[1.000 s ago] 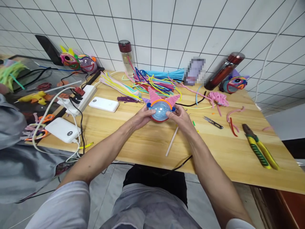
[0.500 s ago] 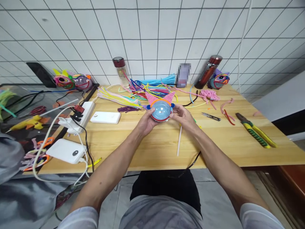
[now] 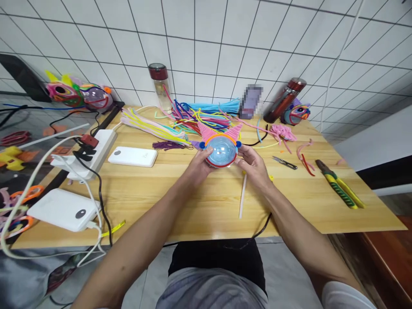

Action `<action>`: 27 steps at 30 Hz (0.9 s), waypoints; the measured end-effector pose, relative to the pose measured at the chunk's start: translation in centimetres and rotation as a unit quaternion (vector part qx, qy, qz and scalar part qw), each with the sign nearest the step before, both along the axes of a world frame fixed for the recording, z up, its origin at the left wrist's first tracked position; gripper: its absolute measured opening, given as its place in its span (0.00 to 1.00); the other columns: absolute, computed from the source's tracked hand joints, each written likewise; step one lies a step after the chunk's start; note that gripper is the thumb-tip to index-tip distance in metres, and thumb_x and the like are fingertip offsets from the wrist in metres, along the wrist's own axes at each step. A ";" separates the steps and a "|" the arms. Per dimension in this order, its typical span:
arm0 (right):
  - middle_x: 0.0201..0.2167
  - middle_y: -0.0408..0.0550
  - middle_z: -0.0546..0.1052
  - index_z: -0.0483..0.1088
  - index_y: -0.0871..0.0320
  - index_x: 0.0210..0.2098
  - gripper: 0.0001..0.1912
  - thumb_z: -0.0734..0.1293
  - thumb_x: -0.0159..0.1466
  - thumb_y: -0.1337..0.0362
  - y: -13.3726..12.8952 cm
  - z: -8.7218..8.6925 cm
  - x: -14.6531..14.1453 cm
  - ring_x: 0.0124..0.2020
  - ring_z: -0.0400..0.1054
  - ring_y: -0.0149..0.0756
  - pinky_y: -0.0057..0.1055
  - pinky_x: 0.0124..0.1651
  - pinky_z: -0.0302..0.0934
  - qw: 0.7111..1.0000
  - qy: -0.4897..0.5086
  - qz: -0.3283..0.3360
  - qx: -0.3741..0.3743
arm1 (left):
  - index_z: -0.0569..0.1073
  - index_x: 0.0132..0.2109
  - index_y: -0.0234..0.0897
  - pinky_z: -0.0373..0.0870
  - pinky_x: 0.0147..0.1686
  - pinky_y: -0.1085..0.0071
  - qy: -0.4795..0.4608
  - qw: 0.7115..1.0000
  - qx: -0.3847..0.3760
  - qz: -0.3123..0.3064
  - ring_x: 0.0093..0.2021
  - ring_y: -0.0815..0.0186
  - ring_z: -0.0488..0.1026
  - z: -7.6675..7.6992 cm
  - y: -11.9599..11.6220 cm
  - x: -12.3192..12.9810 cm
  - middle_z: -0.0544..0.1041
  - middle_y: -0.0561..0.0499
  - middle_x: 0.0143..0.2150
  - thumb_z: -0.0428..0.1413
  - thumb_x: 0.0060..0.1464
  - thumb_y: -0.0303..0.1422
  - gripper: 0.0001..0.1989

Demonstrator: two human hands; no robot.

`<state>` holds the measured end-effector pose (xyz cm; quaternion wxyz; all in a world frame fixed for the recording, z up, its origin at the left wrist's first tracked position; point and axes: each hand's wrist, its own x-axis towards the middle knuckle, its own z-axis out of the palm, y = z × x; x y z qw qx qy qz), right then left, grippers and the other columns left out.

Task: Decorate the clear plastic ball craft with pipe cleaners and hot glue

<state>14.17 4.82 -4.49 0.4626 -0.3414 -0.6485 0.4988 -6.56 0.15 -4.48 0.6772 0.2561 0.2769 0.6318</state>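
Between my two hands is a clear round plastic ball ornament [image 3: 220, 152] trimmed with pipe cleaners. It has an orange and red rim, two pink pointed ears on top and a small dark blue pompom at each side. My left hand [image 3: 200, 165] grips its left side, thumb on the clear face. My right hand [image 3: 255, 165] holds the lower right edge, fingers curled behind it and partly hidden. Just below my right hand a pale glue stick or strip [image 3: 242, 195] lies on the wooden table [image 3: 206, 210]. Bundles of coloured pipe cleaners [image 3: 206, 118] lie behind the ornament.
At right lie thread snips [image 3: 285, 162] and green-yellow pliers [image 3: 339, 184]. White power banks [image 3: 132, 156] and a power strip [image 3: 93, 152] with cables sit at left. Two bottles, one a red flask [image 3: 285, 101], stand by the wall near finished ornaments [image 3: 96, 96]. A yellow glue gun [image 3: 11, 159] is far left.
The view has shifted and tilted slightly, so the table's things appear displaced. Both hands keep their hold on the ornament, which faces me much as before.
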 end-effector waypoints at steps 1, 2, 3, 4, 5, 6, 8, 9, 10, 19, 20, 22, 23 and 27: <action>0.62 0.51 0.83 0.77 0.45 0.58 0.33 0.83 0.60 0.41 -0.2 0.1 0.0 0.63 0.77 0.52 0.52 0.67 0.74 1.000 0.001 -0.002 -0.001 | 0.75 0.65 0.43 0.76 0.70 0.40 -0.002 1.000 -0.005 -0.001 0.73 0.44 0.75 0.1 0.0 0.1 0.83 0.41 0.65 0.72 0.57 0.43 0.31; 0.63 0.50 0.82 0.77 0.45 0.59 0.33 0.83 0.60 0.41 -0.3 0.2 0.1 0.63 0.76 0.52 0.52 0.66 0.74 1.000 -0.001 -0.005 -0.002 | 0.75 0.64 0.44 0.76 0.70 0.40 -0.004 1.000 -0.010 -0.004 0.73 0.44 0.75 0.1 -0.1 0.1 0.83 0.42 0.66 0.72 0.57 0.44 0.32; 0.64 0.50 0.82 0.77 0.45 0.60 0.33 0.83 0.60 0.42 -0.5 0.3 0.1 0.64 0.76 0.52 0.51 0.65 0.75 1.000 -0.005 -0.009 -0.003 | 0.75 0.64 0.44 0.76 0.69 0.40 -0.006 1.000 -0.015 -0.009 0.73 0.44 0.75 0.1 -0.1 0.2 0.82 0.42 0.66 0.72 0.56 0.45 0.32; 0.64 0.50 0.81 0.77 0.44 0.60 0.33 0.83 0.61 0.43 -0.7 0.4 0.1 0.64 0.75 0.51 0.51 0.64 0.75 1.000 -0.008 -0.014 -0.004 | 0.76 0.63 0.44 0.76 0.69 0.40 -0.008 1.000 -0.019 -0.014 0.72 0.43 0.75 0.1 -0.1 0.3 0.82 0.43 0.67 0.73 0.55 0.46 0.32; 0.63 0.50 0.81 0.76 0.44 0.60 0.32 0.83 0.61 0.43 -0.9 0.5 0.1 0.64 0.75 0.51 0.51 0.64 0.75 1.000 -0.010 -0.022 -0.006 | 0.76 0.62 0.44 0.76 0.69 0.40 -0.010 1.000 -0.023 -0.019 0.72 0.43 0.75 0.0 -0.1 0.4 0.82 0.42 0.67 0.73 0.55 0.47 0.32; 0.63 0.50 0.81 0.76 0.44 0.60 0.32 0.83 0.61 0.43 -1.1 0.5 0.2 0.64 0.75 0.52 0.50 0.64 0.75 0.999 -0.010 -0.030 -0.008 | 0.76 0.62 0.43 0.75 0.69 0.41 -0.012 0.999 -0.026 -0.022 0.72 0.42 0.75 -0.1 -0.1 0.5 0.81 0.42 0.67 0.74 0.53 0.47 0.33; 0.61 0.50 0.82 0.76 0.44 0.59 0.30 0.82 0.62 0.44 -1.3 0.5 0.2 0.63 0.76 0.52 0.51 0.64 0.74 0.999 -0.007 -0.042 -0.015 | 0.77 0.61 0.43 0.75 0.70 0.41 -0.016 0.999 -0.033 -0.020 0.73 0.42 0.74 -0.3 0.0 0.7 0.82 0.42 0.66 0.76 0.50 0.46 0.35; 0.60 0.50 0.82 0.77 0.44 0.58 0.30 0.82 0.62 0.44 -1.4 0.4 0.2 0.63 0.76 0.53 0.51 0.64 0.74 0.999 -0.004 -0.045 -0.020 | 0.77 0.61 0.43 0.74 0.70 0.41 -0.018 0.999 -0.037 -0.016 0.73 0.41 0.74 -0.4 0.0 0.8 0.82 0.42 0.65 0.77 0.48 0.46 0.36; 0.60 0.50 0.83 0.77 0.44 0.58 0.29 0.82 0.62 0.44 -1.4 0.4 0.2 0.63 0.76 0.53 0.52 0.65 0.73 0.999 0.001 -0.046 -0.026 | 0.77 0.61 0.44 0.74 0.70 0.41 -0.019 0.999 -0.039 -0.012 0.73 0.41 0.74 -0.4 0.0 0.8 0.82 0.43 0.65 0.78 0.46 0.46 0.37; 0.62 0.51 0.82 0.75 0.45 0.60 0.33 0.82 0.61 0.41 -1.3 0.6 0.2 0.65 0.75 0.54 0.55 0.68 0.72 0.999 0.002 -0.036 -0.029 | 0.76 0.63 0.42 0.76 0.69 0.45 -0.006 0.999 -0.037 -0.011 0.74 0.42 0.74 0.3 -0.6 0.7 0.82 0.40 0.67 0.73 0.54 0.47 0.34; 0.61 0.51 0.82 0.75 0.45 0.59 0.33 0.82 0.61 0.41 -1.2 0.6 0.2 0.64 0.76 0.54 0.55 0.67 0.72 0.999 0.000 -0.035 -0.025 | 0.76 0.63 0.42 0.76 0.69 0.45 -0.002 0.999 -0.037 -0.011 0.74 0.43 0.74 0.2 -0.6 0.7 0.81 0.40 0.68 0.73 0.54 0.47 0.34; 0.61 0.52 0.82 0.75 0.45 0.59 0.34 0.82 0.60 0.40 -1.1 0.6 0.2 0.64 0.76 0.54 0.55 0.66 0.73 0.999 0.001 -0.032 -0.019 | 0.75 0.64 0.42 0.77 0.69 0.44 0.005 0.999 -0.035 -0.014 0.74 0.43 0.74 0.0 -0.4 0.8 0.81 0.41 0.68 0.73 0.55 0.47 0.34; 0.61 0.52 0.82 0.75 0.45 0.59 0.34 0.83 0.60 0.40 -1.1 0.6 0.2 0.64 0.75 0.54 0.55 0.65 0.73 0.999 0.003 -0.030 -0.017 | 0.75 0.64 0.42 0.77 0.69 0.44 0.007 0.999 -0.033 -0.015 0.74 0.43 0.74 -0.1 -0.4 0.9 0.81 0.41 0.68 0.73 0.55 0.47 0.34; 0.62 0.52 0.82 0.75 0.46 0.59 0.36 0.84 0.57 0.40 -0.8 0.4 0.2 0.65 0.75 0.55 0.55 0.65 0.73 0.999 0.011 -0.029 -0.010 | 0.76 0.64 0.41 0.77 0.69 0.43 -0.004 1.000 -0.013 -0.004 0.74 0.42 0.74 0.0 -0.2 1.1 0.82 0.40 0.67 0.73 0.55 0.47 0.34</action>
